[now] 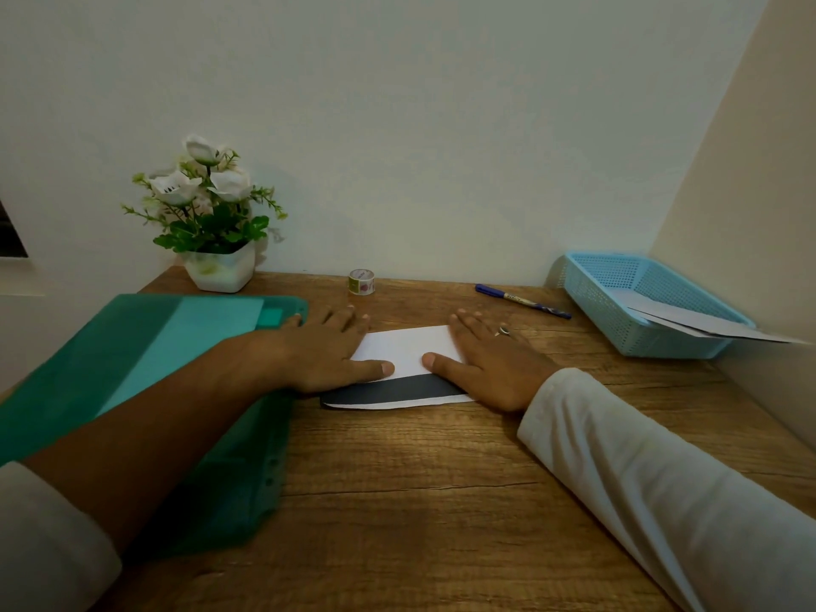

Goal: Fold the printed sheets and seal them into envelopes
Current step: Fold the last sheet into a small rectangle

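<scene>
Two flat, straight-fingered hands, left hand (pixel 326 351) and right hand (pixel 485 368), press the folded sheet (pixel 404 346). Light, limp, probably slippery: pinch an edge.

The scene is dimly and evenly lit, and a muted greenish cast is laid over everything. The wall (pixel 441 125) is rendered brightest near its middle and is darkened toward the frame corners. Soft-edged shadows are cast on the surface (pixel 397 479) beneath the forearms, and a deeper one is thrown across the near end of the green folder (pixel 132 346). The white sheet (pixel 406 346) is shown as the brightest patch. Straight lines are bowed at the edges by the wide lens, noticeably at the basket (pixel 591 302). The near left sleeve (pixel 44 545) is softened, out of focus.
</scene>
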